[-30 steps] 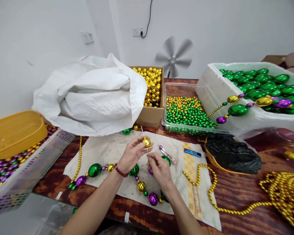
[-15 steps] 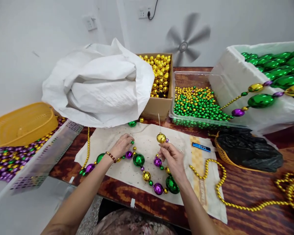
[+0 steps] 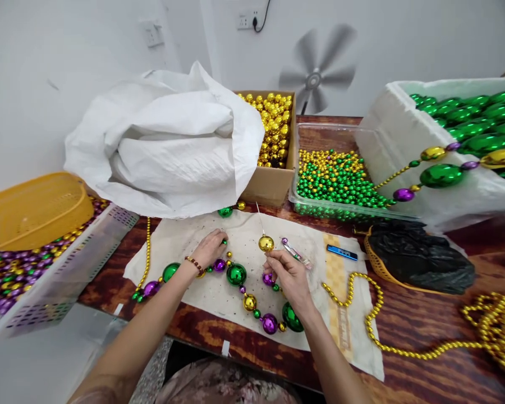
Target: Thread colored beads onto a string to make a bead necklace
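My right hand [image 3: 289, 278] pinches a thin needle [image 3: 259, 217] that points up. A large gold bead [image 3: 266, 243] sits on the needle, just above the fingertips. At the fingertips of my curled left hand [image 3: 210, 251] is a small green bead [image 3: 224, 242]. Between the hands, a strand of beads curves over the cloth, with a big green bead [image 3: 236, 274], a purple bead [image 3: 270, 324] and a gold bead [image 3: 249, 302]. Partly behind my right hand lies a slim silver tool [image 3: 293, 252], its kind unclear, near a small purple bead [image 3: 284, 240].
A pale cloth [image 3: 219, 314] covers part of the wooden table. Behind stand a white sack [image 3: 172, 168], a cardboard box [image 3: 265, 185] of gold beads, a clear bin [image 3: 320, 213] and a foam box [image 3: 387, 129]. A gold bead chain [image 3: 421, 354] lies right; a plastic basket [image 3: 79, 264] stands left.
My right hand has moved a little left and down with the needle and gold bead, and the silver tool shows beside it. My left hand keeps almost the same place.
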Demonstrator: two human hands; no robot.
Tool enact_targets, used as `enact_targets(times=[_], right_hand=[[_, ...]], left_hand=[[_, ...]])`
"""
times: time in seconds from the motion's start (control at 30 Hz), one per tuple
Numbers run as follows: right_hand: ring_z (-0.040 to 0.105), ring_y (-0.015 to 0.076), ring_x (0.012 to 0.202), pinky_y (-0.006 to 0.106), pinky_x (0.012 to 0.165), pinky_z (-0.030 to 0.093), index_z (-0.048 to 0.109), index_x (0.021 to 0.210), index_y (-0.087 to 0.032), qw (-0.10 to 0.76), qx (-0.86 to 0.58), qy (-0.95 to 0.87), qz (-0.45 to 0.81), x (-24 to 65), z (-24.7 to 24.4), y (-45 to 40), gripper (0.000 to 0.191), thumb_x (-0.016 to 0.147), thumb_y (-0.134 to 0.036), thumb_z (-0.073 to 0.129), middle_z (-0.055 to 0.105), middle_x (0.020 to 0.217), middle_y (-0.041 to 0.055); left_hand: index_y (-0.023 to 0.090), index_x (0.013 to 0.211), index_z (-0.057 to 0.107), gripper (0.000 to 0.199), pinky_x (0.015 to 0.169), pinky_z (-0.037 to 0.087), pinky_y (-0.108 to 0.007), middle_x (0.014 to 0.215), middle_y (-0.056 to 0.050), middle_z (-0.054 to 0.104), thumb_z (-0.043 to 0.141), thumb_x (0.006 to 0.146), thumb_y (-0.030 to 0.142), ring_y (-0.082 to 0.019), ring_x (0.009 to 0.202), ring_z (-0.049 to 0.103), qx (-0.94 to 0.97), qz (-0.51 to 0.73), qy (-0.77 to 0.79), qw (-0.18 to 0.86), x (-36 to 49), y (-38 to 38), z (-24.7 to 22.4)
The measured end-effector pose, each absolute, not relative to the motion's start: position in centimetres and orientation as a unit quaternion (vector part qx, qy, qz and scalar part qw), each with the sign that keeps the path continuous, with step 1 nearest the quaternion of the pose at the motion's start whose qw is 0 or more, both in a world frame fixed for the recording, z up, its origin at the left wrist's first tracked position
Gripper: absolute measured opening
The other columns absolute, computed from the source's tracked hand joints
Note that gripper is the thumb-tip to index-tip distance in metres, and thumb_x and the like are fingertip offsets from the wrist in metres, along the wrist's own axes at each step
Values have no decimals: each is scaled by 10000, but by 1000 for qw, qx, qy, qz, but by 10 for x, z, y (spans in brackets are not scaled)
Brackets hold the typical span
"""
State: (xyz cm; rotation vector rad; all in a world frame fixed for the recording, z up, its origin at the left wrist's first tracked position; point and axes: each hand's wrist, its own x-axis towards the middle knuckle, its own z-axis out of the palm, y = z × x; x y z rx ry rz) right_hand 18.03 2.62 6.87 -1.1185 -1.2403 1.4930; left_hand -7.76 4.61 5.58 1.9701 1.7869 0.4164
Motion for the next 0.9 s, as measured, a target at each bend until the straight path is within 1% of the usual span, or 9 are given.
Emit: enact_targets(times=[0.2, 0.3, 0.33, 0.4, 0.47, 0.53, 0.6, 0.7, 0.9], right_hand=[[656, 148, 578, 212, 494, 489, 690, 883, -171, 439, -451, -499, 596, 180, 65, 25, 296, 813, -459, 684, 686, 689, 24], [651, 149, 566, 220, 494, 492, 690, 886, -172, 423, -447, -519, 594, 181, 61, 24, 284, 829, -449, 662, 685, 687, 27], [648, 149, 558, 224, 497, 494, 691, 888, -172, 414, -442, -532, 591, 181, 60, 23, 274, 837, -438, 651, 684, 685, 26], [642, 145, 542, 229, 501, 495, 695, 891, -172, 397, -432, -565, 580, 181, 59, 23, 249, 856, -408, 623, 682, 676, 24], [636, 140, 526, 228, 502, 491, 700, 893, -173, 388, -422, -598, 560, 181, 59, 23, 234, 876, -378, 590, 678, 662, 19], [634, 136, 520, 225, 505, 490, 707, 896, -174, 385, -415, -625, 537, 181, 60, 22, 233, 892, -356, 562, 675, 648, 16], [636, 137, 523, 226, 513, 497, 714, 911, -175, 386, -409, -641, 521, 182, 60, 21, 239, 904, -341, 543, 675, 646, 16], [644, 141, 529, 230, 520, 505, 723, 931, -173, 386, -409, -655, 506, 185, 59, 20, 241, 914, -323, 534, 683, 652, 20], [658, 152, 549, 238, 528, 519, 734, 952, -166, 386, -406, -667, 491, 188, 57, 16, 242, 926, -309, 541, 701, 675, 35]], left_hand=[[169, 869, 664, 153, 935, 462, -416, 941, -89, 632, 550, 795, 101, -256, 938, 600, 660, 226, 667, 262, -72, 47, 55], [155, 948, 681, 171, 868, 502, -388, 955, -96, 672, 548, 843, 163, -235, 899, 636, 629, 275, 665, 295, -68, 49, 60], [148, 995, 683, 197, 834, 518, -370, 947, -96, 685, 538, 873, 200, -222, 876, 652, 605, 310, 654, 332, -67, 49, 63], [142, 1065, 687, 243, 811, 534, -341, 925, -90, 707, 552, 910, 270, -195, 844, 677, 507, 420, 598, 457, -64, 50, 73], [138, 1068, 706, 248, 845, 534, -321, 908, -79, 719, 644, 885, 293, -172, 844, 690, 364, 530, 495, 585, -61, 51, 84], [131, 1030, 726, 235, 858, 532, -304, 886, -69, 725, 736, 832, 257, -157, 835, 697, 269, 584, 412, 646, -58, 50, 95], [131, 977, 730, 185, 845, 541, -301, 873, -65, 730, 763, 814, 211, -158, 831, 704, 237, 604, 374, 663, -55, 50, 104], [136, 908, 716, 105, 831, 558, -316, 883, -68, 739, 758, 816, 163, -174, 843, 715, 212, 619, 348, 671, -52, 50, 109], [120, 918, 711, 70, 811, 579, -315, 860, -67, 734, 712, 852, 143, -167, 815, 717, 170, 622, 340, 685, -52, 50, 108]])
